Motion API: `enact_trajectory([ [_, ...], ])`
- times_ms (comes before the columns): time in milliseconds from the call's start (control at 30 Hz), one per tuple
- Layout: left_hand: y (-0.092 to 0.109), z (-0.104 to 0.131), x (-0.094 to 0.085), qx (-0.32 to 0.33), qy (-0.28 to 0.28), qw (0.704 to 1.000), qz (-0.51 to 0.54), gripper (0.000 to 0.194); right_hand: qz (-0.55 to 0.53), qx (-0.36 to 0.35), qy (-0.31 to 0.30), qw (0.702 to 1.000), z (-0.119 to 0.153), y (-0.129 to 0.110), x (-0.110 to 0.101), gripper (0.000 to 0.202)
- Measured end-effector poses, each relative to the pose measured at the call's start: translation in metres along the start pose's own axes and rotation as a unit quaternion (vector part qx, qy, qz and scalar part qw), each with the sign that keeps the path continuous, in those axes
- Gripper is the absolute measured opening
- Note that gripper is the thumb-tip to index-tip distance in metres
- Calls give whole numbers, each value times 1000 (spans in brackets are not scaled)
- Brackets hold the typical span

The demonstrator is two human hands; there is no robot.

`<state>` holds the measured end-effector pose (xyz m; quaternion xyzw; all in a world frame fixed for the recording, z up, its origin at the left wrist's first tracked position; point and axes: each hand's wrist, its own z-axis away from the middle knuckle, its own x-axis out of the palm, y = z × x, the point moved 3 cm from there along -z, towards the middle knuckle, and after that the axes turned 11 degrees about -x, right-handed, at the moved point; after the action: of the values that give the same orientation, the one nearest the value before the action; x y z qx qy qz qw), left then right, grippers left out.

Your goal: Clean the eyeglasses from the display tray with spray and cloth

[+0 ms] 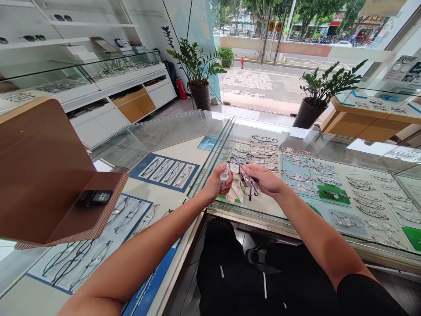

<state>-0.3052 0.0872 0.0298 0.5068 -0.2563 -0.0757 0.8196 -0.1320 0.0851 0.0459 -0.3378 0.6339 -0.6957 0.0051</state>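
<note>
My left hand (221,181) is wrapped around a small white spray bottle (224,175), its nozzle end pointing up. To its right, my right hand (263,177) pinches a pair of dark-framed eyeglasses (235,167) by one side. Clear crinkled plastic (250,182) hangs around part of the glasses. The bottle and a lens are close together; whether they touch I cannot tell. Both hands are above the glass display case (217,206), where several rows of eyeglasses (263,147) lie beneath the top.
A brown folded stand (42,166) with a small black device (95,197) is at the left. Potted plants (199,94) flank the glass doors (272,44). More display cases line the left wall, and a red fire extinguisher (180,89) stands by them.
</note>
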Motion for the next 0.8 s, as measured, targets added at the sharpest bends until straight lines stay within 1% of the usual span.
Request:
enact_trajectory([
  [100, 0, 1, 1, 2, 2, 1000, -1, 65, 2, -1, -12, 1000, 0, -1, 2, 45],
  [200, -1, 2, 4, 0, -7, 1000, -4, 67, 1, -4, -9, 1000, 0, 0, 1, 45],
  [400, -6, 6, 11, -1, -67, 995, -74, 69, -1, -35, 27, 999, -4, 0, -5, 45],
  [533, -9, 7, 13, 5, -96, 989, -116, 68, -2, -44, 26, 999, -5, 1, -5, 44],
  [667, -11, 8, 14, 16, -118, 986, -121, 66, -7, -43, 28, 999, -5, 2, -6, 44],
  [733, -8, 7, 12, 34, -111, 987, -107, 66, -11, -42, 36, 998, -6, 3, -8, 44],
  [767, -5, 6, 9, 54, -93, 990, -96, 66, -13, -41, 42, 998, -6, 3, -10, 43],
  [800, -1, 5, 3, 83, -65, 991, -84, 66, -15, -41, 50, 998, -6, 3, -12, 41],
])
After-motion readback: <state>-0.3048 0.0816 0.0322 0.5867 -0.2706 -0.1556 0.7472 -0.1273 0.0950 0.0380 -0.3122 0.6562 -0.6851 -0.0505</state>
